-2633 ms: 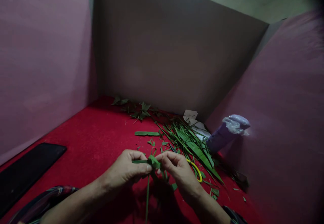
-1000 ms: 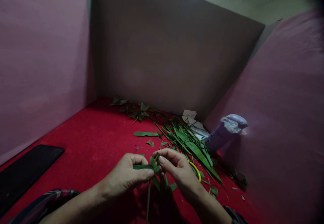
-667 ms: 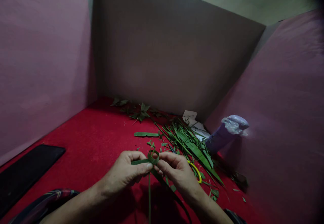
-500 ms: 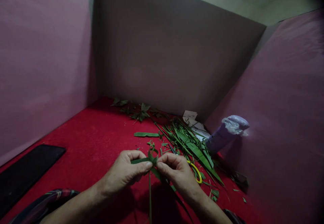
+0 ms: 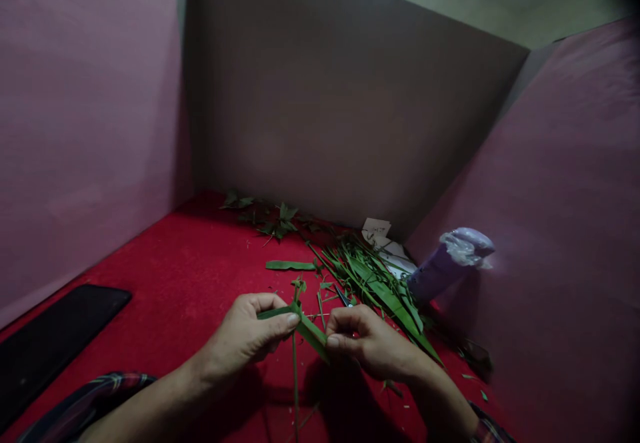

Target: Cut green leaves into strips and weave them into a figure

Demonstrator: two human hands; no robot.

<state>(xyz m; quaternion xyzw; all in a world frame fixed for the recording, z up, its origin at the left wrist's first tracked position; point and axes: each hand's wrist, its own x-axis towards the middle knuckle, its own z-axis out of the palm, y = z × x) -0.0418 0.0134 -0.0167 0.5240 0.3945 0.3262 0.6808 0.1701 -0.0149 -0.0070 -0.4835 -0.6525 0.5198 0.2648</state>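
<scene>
Above red surface [image 5: 190, 263], left grip [image 5: 246, 329] and right grip [image 5: 373, 341] pinch leaf strip [image 5: 312, 336]

dim pink side walls [image 5: 90, 109], grey back wall [image 5: 345, 96]

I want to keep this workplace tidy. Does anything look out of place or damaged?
Small green scraps lie loose on the red surface near the right hand, looking untidy. The purple container appears tilted, but the lens may be causing that.

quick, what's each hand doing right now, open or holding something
Left hand: closed, pinching the folded green leaf strip under its thumb.
Right hand: closed, its thumb and finger pinching the same strip further along.
</scene>
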